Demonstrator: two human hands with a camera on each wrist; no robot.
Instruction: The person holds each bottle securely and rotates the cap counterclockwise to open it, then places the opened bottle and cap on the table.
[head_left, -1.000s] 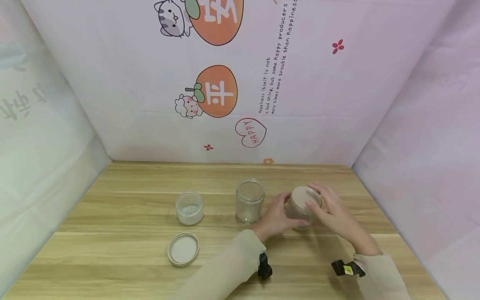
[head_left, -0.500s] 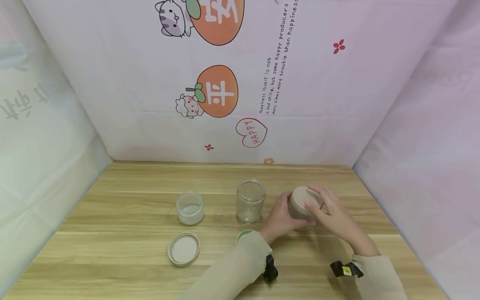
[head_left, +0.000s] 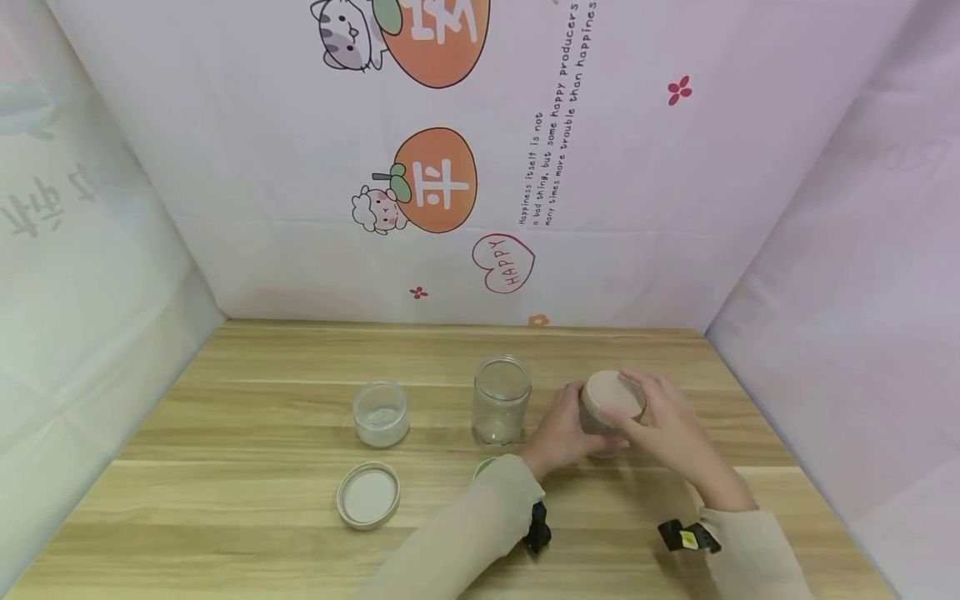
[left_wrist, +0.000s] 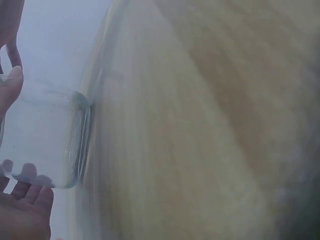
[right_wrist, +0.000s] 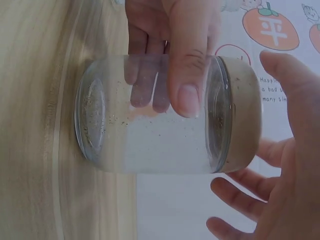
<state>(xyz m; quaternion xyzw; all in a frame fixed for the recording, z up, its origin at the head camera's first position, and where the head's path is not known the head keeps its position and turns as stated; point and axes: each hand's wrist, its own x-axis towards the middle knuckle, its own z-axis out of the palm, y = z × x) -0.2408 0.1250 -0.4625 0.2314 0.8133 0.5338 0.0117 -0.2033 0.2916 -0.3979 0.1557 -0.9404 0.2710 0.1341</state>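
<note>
A clear glass jar [head_left: 604,435] with a beige screw lid [head_left: 613,393] stands on the right part of the table. My left hand [head_left: 561,433] grips its body, thumb in front and fingers behind the glass, as the right wrist view shows. At the lid is my right hand [head_left: 670,429], with thumb and fingers curled about its rim; some of these fingers [right_wrist: 240,197] stick out beside the jar. Small specks dot the glass [right_wrist: 155,145]. In the left wrist view the base of the jar [left_wrist: 47,135] shows between the hands.
A tall open glass jar [head_left: 501,404] stands just left of my left hand. Farther left is a short open jar [head_left: 381,417], with a beige lid [head_left: 368,496] lying underside up in front. A green-rimmed round thing [head_left: 485,467] is mostly hidden by my left sleeve. Cloth walls [head_left: 600,275] border the wooden table.
My left hand and sleeve have shifted slightly right, uncovering part of the green-rimmed thing. My right thumb has slid a little left across the lid. The jar stays about in place.
</note>
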